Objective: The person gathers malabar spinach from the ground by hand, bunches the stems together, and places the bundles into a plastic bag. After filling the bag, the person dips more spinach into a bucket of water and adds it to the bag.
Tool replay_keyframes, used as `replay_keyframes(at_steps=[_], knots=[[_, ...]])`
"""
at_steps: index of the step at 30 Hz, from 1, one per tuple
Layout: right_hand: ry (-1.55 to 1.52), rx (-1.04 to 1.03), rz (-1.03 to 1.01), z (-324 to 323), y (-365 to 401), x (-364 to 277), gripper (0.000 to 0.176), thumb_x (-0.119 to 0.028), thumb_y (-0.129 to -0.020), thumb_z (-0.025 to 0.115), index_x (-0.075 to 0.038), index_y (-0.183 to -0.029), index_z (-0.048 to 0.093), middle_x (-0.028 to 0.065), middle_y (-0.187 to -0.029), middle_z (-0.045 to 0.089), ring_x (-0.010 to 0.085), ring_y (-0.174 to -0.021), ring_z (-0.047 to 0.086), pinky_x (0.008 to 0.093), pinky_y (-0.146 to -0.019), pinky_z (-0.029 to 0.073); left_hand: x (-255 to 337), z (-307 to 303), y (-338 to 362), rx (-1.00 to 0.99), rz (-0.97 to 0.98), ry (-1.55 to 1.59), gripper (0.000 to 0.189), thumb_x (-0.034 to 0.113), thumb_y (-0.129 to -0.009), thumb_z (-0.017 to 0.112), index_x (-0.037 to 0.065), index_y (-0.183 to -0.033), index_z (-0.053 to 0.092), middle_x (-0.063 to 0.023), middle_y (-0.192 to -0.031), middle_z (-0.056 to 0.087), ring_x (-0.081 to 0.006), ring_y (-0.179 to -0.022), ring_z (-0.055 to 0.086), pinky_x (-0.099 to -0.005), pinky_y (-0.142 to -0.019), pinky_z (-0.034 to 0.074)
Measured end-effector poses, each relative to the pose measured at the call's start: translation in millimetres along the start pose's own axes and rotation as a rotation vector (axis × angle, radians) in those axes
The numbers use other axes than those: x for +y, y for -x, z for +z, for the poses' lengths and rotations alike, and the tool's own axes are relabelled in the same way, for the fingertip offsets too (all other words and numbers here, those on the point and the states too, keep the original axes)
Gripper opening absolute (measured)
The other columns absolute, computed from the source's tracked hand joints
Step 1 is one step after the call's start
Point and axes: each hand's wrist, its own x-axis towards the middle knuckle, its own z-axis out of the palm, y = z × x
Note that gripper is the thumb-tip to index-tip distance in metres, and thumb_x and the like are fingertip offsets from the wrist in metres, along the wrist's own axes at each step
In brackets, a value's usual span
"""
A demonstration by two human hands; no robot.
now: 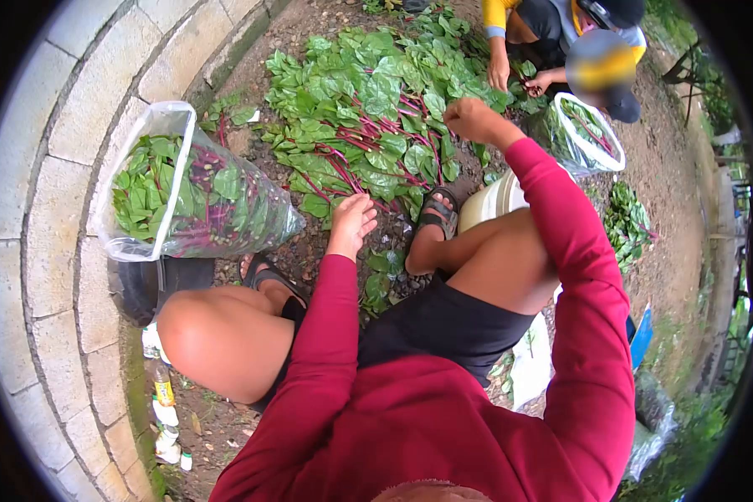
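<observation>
A pile of green leafy stalks with red-purple stems [368,117] lies on the dirt in front of me. My left hand [351,222] reaches down to the near edge of the pile, fingers curled at the stems; whether it grips one is unclear. My right hand [473,119] is raised over the pile's right side, closed into a fist, with nothing visible in it. Both arms wear red sleeves. I sit with knees apart, sandals on my feet.
A clear plastic bag [142,243] stuffed with the same greens lies at left by a curved stone kerb [67,125]. Another person crouches at the top right beside a second filled bag [590,134]. A white bucket [494,201] stands by my right leg. Bottles [163,393] lie at lower left.
</observation>
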Motion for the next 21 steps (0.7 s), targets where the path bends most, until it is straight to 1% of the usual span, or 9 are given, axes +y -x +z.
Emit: replay_keyframes(at_steps=[2,5,7,9,11,15,16,18,21], knots=[[0.059,0.017,-0.117,29.7,-16.3,14.8,0.019,-0.013,-0.08,0.063,-0.005,-0.093,0.075,0.0185,-0.088,0.072,0.0301,-0.085,0.071,0.0405,-0.077,0.055,-8.5,-11.0,-17.8,0.053,0.005,0.122,0.029,0.026,-0.095,0.069,0.014,-0.119,0.06,-0.0011,-0.103,0.067,-0.0168,-0.086,0.065,-0.0349,-0.072,0.056],[0.212,-0.086,-0.129,65.9,-38.1,-5.1,0.02,-0.014,-0.082,0.062,-0.007,-0.096,0.075,0.018,-0.092,0.073,0.0333,-0.088,0.071,0.0422,-0.082,0.056,-7.8,-24.2,-34.2,0.17,0.029,0.284,0.028,0.025,-0.096,0.066,0.014,-0.121,0.06,-0.001,-0.105,0.066,-0.0165,-0.089,0.064,-0.0354,-0.075,0.055],[0.249,-0.113,-0.252,94.7,-57.2,-19.0,0.021,-0.015,-0.083,0.061,-0.008,-0.097,0.075,0.018,-0.096,0.073,0.0359,-0.09,0.07,0.044,-0.084,0.056,-9.7,-32.4,-48.2,0.243,0.031,0.395,0.029,0.025,-0.096,0.066,0.014,-0.122,0.059,-0.0011,-0.106,0.065,-0.0161,-0.089,0.063,-0.0351,-0.075,0.055],[0.198,-0.166,-0.207,130.0,-83.5,-39.5,0.022,-0.016,-0.085,0.059,-0.01,-0.099,0.075,0.0183,-0.099,0.072,0.0364,-0.093,0.07,0.0446,-0.085,0.055,-6.7,-36.0,-52.1,0.265,0.024,0.48,0.03,0.024,-0.096,0.065,0.014,-0.123,0.059,-0.0014,-0.108,0.063,-0.016,-0.089,0.061,-0.0351,-0.075,0.054],[0.092,-0.166,-0.185,156.0,-107.3,-67.5,0.021,-0.021,-0.085,0.061,-0.007,-0.094,0.073,0.0199,-0.095,0.071,0.0385,-0.088,0.068,0.046,-0.082,0.054,-5.3,-40.2,-56.3,0.284,0.024,0.564,0.03,0.024,-0.096,0.065,0.014,-0.124,0.059,-0.0015,-0.108,0.063,-0.0161,-0.089,0.061,-0.0353,-0.076,0.053],[0.043,-0.067,0.017,238.3,-158.0,-84.1,0.026,-0.026,-0.084,0.063,-0.007,-0.098,0.073,0.0221,-0.104,0.071,0.0382,-0.099,0.068,0.046,-0.089,0.053,0.6,-43.4,-59.9,0.315,-0.004,0.618,0.03,0.023,-0.096,0.066,0.014,-0.123,0.059,-0.0015,-0.108,0.063,-0.0163,-0.09,0.06,-0.0359,-0.079,0.052],[0.04,-0.037,0.088,252.5,-162.5,-87.8,0.027,-0.027,-0.084,0.063,-0.007,-0.099,0.072,0.0224,-0.105,0.07,0.038,-0.101,0.067,0.0457,-0.09,0.053,1.3,-44.0,-61.0,0.318,-0.004,0.628,0.028,0.023,-0.096,0.066,0.015,-0.122,0.059,-0.001,-0.107,0.064,-0.0157,-0.088,0.061,-0.035,-0.077,0.052],[0.009,-0.005,0.192,262.9,-166.5,-95.7,0.034,-0.028,-0.082,0.064,-0.007,-0.107,0.072,0.0222,-0.107,0.071,0.0377,-0.104,0.067,0.0448,-0.093,0.052,2.9,-45.9,-62.2,0.313,-0.003,0.636,0.027,0.022,-0.096,0.066,0.015,-0.121,0.06,-0.0008,-0.105,0.064,-0.0151,-0.086,0.061,-0.0342,-0.075,0.053],[-0.105,-0.012,0.244,258.6,-166.8,-99.3,0.037,-0.028,-0.082,0.064,-0.008,-0.111,0.072,0.0212,-0.11,0.07,0.0383,-0.104,0.067,0.0445,-0.094,0.052,8.2,-51.8,-60.6,0.335,0.022,0.637,0.025,0.021,-0.095,0.066,0.015,-0.119,0.061,-0.0001,-0.102,0.065,-0.0139,-0.083,0.062,-0.0328,-0.072,0.054]])
